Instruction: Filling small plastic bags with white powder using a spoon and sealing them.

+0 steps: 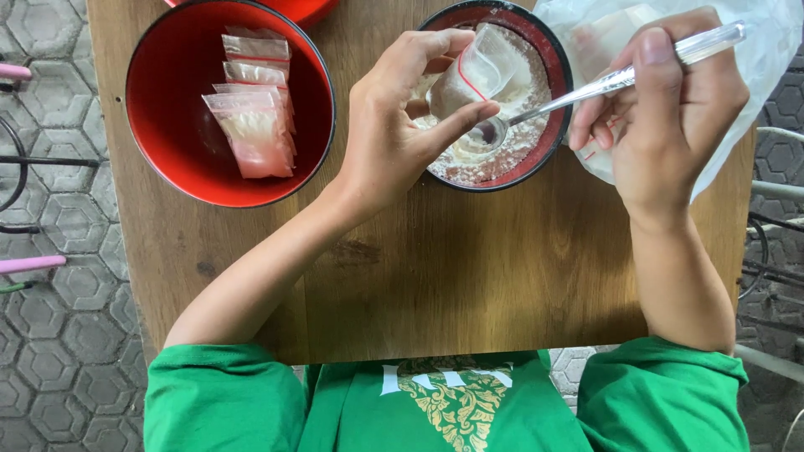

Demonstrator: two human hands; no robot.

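We hold small clear zip bag (pixel 473 75) in left hand (pixel 402 125), grip pinching it open above powder bowl (pixel 553 75). Our right hand (pixel 670 117), right of bowl, grip clenched on spoon (pixel 586 88); spoon tip at bag mouth. Left of powder bowl on wooden surface (pixel 469 276): red bowl (pixel 167 117) holding filled sachets (pixel 255 109). Big plastic bag (pixel 754 50) just right of bowl.
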